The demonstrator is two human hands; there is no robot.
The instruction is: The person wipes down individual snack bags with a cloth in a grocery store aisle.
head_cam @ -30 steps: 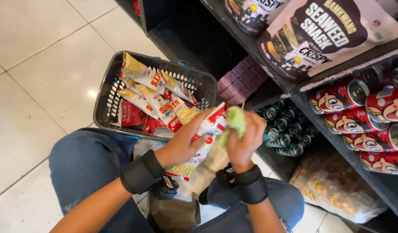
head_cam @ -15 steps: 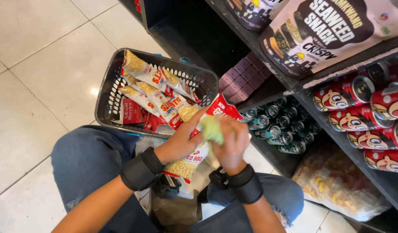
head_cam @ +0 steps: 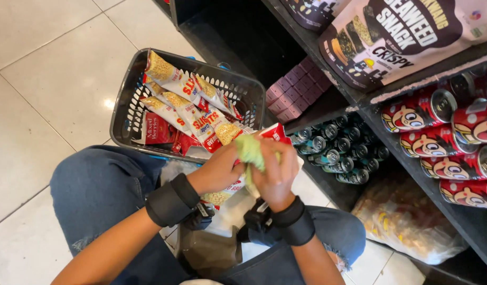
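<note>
LEFT: left hand (head_cam: 218, 170) grips red-and-white snack packet (head_cam: 234, 179), fingers curled round it | RIGHT: right hand (head_cam: 275, 174) fingers pinch green cloth (head_cam: 251, 150) onto the packet | CHANGE: both hands drawn nearer the lap, cloth lower; wiping seemingly continues | NEAR: basket (head_cam: 124, 105) on floor, just ahead

Bare forearms, black wrist bands, blue jeans.
The left hand (head_cam: 218, 170) and right hand (head_cam: 275, 174) are bare, with no gloves or rings on show. Each wrist wears a broad black band (head_cam: 172, 200), padded and matte; the right one (head_cam: 296, 228) carries a small black device with straps on its inner side. Both legs are in faded blue jeans (head_cam: 103, 190), frayed at the right knee (head_cam: 336, 252).
</note>
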